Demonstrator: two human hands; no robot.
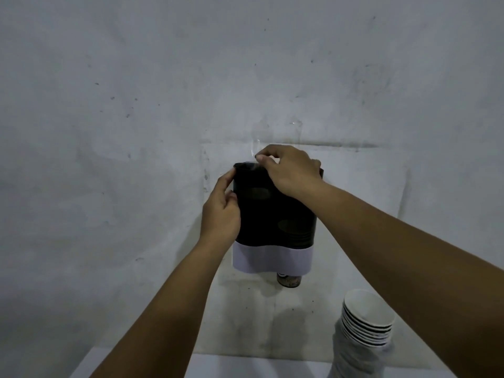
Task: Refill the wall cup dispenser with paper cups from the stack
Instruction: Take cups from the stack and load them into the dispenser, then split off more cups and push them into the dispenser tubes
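Note:
The wall cup dispenser [272, 214] hangs on the wall at centre: a dark see-through body over a white base [272, 259]. Cups show dimly inside, and one cup's bottom [288, 281] pokes out underneath. My left hand [221, 214] grips the dispenser's left side near the top. My right hand [291, 170] is over the top rim, thumb and forefinger pinching the edge of a clear lid [256, 150] that stands raised above the opening. The stack of white paper cups [365, 323] stands at lower right, mouths up, touched by neither hand.
A white table top [245, 366] runs along the bottom, below the dispenser, and the cup stack stands on its right part. A stained grey wall [163, 91] fills the rest of the view.

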